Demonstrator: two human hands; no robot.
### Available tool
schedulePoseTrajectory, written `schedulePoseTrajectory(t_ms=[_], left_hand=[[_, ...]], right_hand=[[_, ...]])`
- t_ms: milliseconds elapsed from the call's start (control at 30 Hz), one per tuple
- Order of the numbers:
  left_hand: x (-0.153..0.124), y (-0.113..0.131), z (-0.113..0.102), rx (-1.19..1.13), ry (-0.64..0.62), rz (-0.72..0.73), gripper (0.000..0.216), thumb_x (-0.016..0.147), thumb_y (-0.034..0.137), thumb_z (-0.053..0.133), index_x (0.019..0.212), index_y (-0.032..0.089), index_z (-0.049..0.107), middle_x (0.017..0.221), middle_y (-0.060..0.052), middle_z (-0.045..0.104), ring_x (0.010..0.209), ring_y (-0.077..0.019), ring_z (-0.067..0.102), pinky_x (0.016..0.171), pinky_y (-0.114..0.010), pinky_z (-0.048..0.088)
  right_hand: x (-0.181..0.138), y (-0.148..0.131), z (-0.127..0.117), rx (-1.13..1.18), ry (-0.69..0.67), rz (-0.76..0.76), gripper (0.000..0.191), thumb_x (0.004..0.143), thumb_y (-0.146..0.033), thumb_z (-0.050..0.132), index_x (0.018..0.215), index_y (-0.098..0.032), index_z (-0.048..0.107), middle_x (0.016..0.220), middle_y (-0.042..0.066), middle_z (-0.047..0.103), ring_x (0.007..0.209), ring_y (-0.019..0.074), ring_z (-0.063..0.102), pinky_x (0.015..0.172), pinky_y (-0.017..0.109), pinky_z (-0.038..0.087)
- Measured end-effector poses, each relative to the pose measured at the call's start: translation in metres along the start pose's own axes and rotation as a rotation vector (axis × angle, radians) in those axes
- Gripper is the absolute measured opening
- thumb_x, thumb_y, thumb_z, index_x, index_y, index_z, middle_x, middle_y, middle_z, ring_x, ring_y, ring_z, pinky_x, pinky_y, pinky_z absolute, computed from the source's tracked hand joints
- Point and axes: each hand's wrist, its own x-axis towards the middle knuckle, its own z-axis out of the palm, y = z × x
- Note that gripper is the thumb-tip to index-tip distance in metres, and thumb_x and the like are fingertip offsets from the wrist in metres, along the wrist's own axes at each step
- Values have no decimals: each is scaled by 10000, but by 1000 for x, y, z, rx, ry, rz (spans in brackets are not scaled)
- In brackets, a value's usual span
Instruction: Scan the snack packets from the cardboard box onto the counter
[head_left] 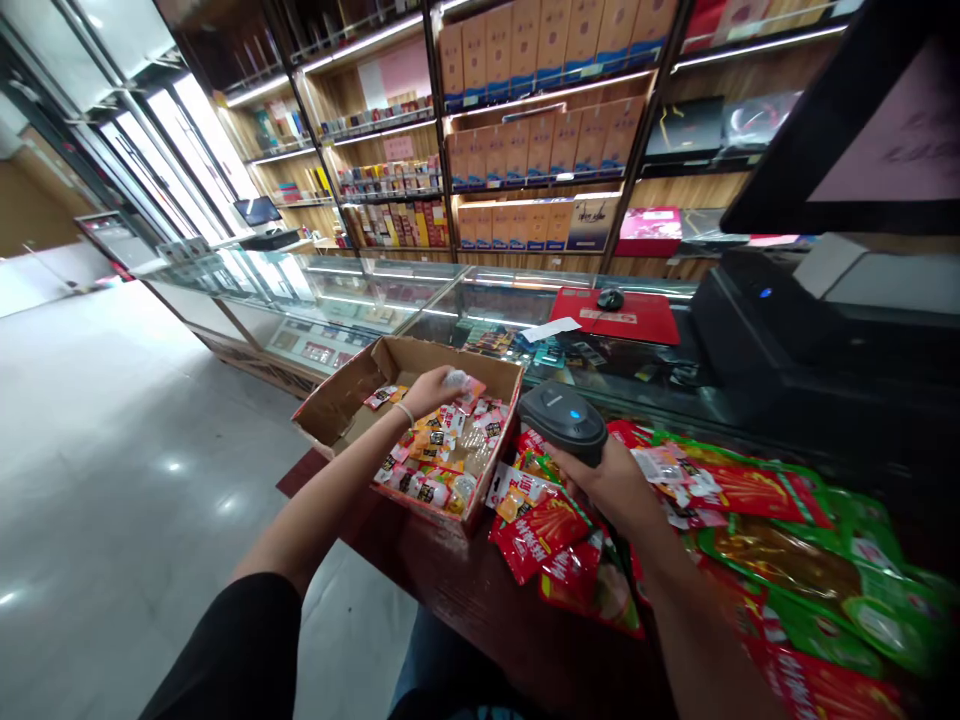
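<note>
While left hand point(431, 390) pinches small packet point(459, 380) (label unreadable), right hand point(615, 485) grips scanner point(562, 420).

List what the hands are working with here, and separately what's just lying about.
In hand: left hand gripping a small packet in the cardboard box of snack packets; right hand gripping the barcode scanner.
Lying about: mouse, red mat, paper slip, green pouches, monitor.

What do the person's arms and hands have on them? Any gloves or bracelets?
No gloves: both hands are bare. The left hand has a thin pale bracelet round its wrist, and a black sleeve covers the upper arm. The right hand wears nothing that shows, and no sleeve or watch shows on its forearm.
</note>
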Motion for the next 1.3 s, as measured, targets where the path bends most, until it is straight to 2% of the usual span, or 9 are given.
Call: schedulePoseTrajectory(t_ms=[100,267,367,533,633,833,967,1133,1300], left_hand=[[2,31,-4,-552,9,-138,355,780,426,726,966,142,621,860,-79,718,707,-186,692,693,-310,559],[-5,67,12,-1049,57,-142,358,809,392,732,1031,142,605,893,-72,723,768,-164,713,783,-328,587],[-10,73,23,-1196,115,-145,311,851,351,696,1060,141,603,990,-91,724,860,-175,722,837,-329,584],[-12,69,26,-1241,116,-123,302,868,316,677,1099,136,604,1083,-105,715,923,-179,722,883,-315,569],[-11,66,27,-1228,126,-138,302,863,328,679,1086,137,606,1064,-109,724,951,-196,719,888,-333,568],[-10,67,30,-1209,118,-86,404,850,347,680,1184,129,617,1174,-165,696,1084,-258,675,983,-431,518],[-15,75,32,-1111,167,-91,424,781,338,741,1128,127,620,1080,-141,723,978,-246,706,916,-413,551],[-14,99,49,-791,46,6,376,739,381,751,985,154,579,958,-53,720,825,-184,704,815,-343,565],[-3,147,100,-69,-35,255,164,835,323,611,915,200,537,793,-13,672,746,-197,658,704,-300,506]], right_hand=[[-4,-4,-5,70,37,11,365,713,-496,742,932,-215,660,519,-19,619,370,152,510,366,277,386],[-5,-6,-10,137,47,-48,422,733,-485,726,1050,-224,631,541,-37,616,381,150,502,377,282,401],[-2,-3,-10,67,60,-57,419,743,-469,708,1073,-221,640,537,-32,621,408,169,534,400,292,422],[2,2,-5,-58,64,-130,371,727,-453,712,1013,-218,681,605,8,673,603,236,664,505,319,490],[2,2,-3,-82,62,-125,341,717,-440,718,979,-225,690,669,32,704,700,260,693,537,328,509],[1,-1,-4,-92,32,-121,353,720,-428,711,1001,-215,700,748,53,733,717,267,699,533,332,512],[0,-4,-16,1,76,-169,348,727,-434,717,1007,-229,692,641,18,694,641,244,682,514,319,511],[-5,1,-65,145,214,-77,360,720,-494,750,913,-212,637,500,-31,593,411,157,539,401,267,435],[-22,11,-126,255,449,-43,367,715,-532,759,756,-200,608,542,-10,598,401,130,535,367,234,425]])
